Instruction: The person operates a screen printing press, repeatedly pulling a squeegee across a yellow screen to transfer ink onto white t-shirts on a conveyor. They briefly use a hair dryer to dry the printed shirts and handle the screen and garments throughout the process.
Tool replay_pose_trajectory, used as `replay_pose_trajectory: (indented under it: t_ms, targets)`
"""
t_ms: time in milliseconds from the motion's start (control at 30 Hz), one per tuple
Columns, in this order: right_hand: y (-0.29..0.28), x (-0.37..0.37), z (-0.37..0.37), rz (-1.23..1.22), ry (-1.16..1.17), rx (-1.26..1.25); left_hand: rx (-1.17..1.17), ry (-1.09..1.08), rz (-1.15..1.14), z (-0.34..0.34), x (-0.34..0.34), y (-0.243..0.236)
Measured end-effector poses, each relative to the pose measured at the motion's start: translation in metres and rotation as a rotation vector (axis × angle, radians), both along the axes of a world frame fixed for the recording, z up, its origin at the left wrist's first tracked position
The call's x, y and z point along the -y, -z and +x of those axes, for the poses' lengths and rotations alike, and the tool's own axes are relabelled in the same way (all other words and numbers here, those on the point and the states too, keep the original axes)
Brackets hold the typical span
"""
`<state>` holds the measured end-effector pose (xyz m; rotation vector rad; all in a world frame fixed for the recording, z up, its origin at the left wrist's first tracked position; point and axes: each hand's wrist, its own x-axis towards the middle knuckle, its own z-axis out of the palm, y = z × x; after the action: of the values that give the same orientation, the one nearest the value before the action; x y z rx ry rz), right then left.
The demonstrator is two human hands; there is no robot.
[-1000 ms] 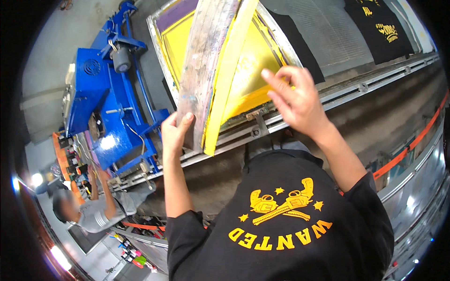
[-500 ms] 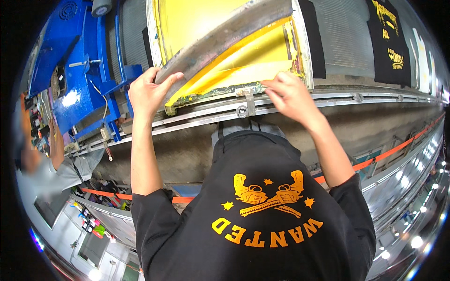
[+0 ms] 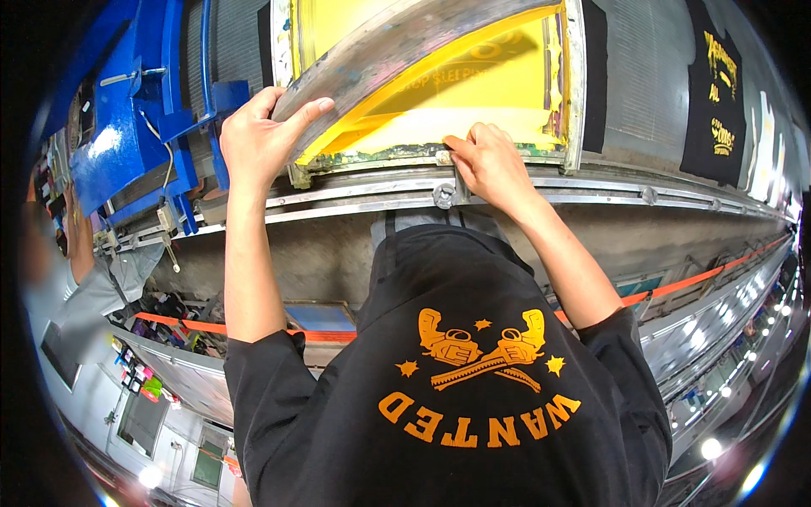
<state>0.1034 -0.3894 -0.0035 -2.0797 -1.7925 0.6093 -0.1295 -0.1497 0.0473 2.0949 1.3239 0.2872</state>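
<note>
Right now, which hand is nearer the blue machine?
Left. The left hand, on the squeegee, is just right of the machine; the right hand is farther, at the near edge of the frame.

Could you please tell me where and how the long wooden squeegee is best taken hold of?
Probably by the near-left end of the squeegee, coming from the left, thumb laid across its grey wooden face, as the left hand has it. That end is nearest the body and the wood gives a broad grip; the lower edge is coated yellow, so better avoided.
</note>
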Motion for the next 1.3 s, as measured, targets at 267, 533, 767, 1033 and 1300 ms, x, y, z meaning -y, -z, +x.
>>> replay_pose_trajectory:
  t_ms: [267, 533, 767, 1033, 1300]
  targets:
    - [0.007, -0.002, -0.001, -0.013, -0.001, 0.010, 0.012, 0.002, -0.019, 0.006, -0.002, 0.002]
    - [0.008, -0.002, -0.002, -0.013, 0.006, -0.010, 0.007, -0.001, -0.047, 0.008, 0.000, 0.002]
    - [0.007, -0.002, -0.001, 0.021, 0.049, -0.109, -0.002, -0.009, -0.062, 0.007, 0.002, 0.004]
    - [0.005, -0.002, 0.001, 0.034, 0.043, -0.088, 0.054, -0.014, 0.005, 0.004, 0.003, 0.015]
    - [0.008, -0.003, -0.005, 0.004, 0.027, -0.046, 0.034, -0.005, -0.006, 0.005, 0.002, 0.016]
